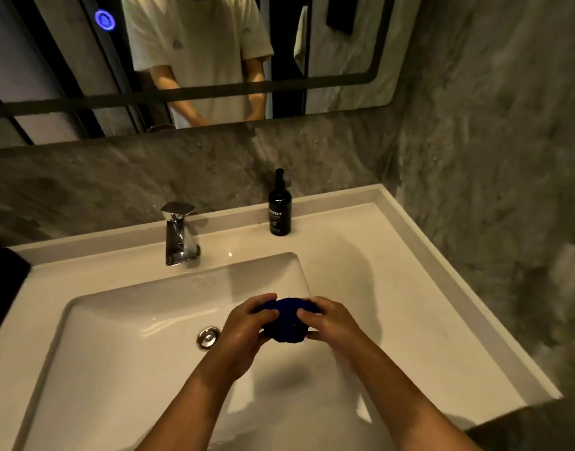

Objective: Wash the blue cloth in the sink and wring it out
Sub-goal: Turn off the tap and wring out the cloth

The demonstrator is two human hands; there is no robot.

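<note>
At lower centre, the left hand (244, 323) and right hand (331, 322), fingers clamped on a bunched dark-blue cloth (287, 320), should probably twist oppositely over the white rectangular ceramic sink (123, 320).

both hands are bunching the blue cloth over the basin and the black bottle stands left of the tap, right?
Not quite. The head view shows the black bottle standing right of the tap, not left. Both the left hand and right hand do bunch the blue cloth over the basin.

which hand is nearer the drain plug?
Left. The left hand grips the blue cloth just right of the drain plug, over the basin. The right hand holds the cloth's far side, farther right, at the basin's edge.
</note>
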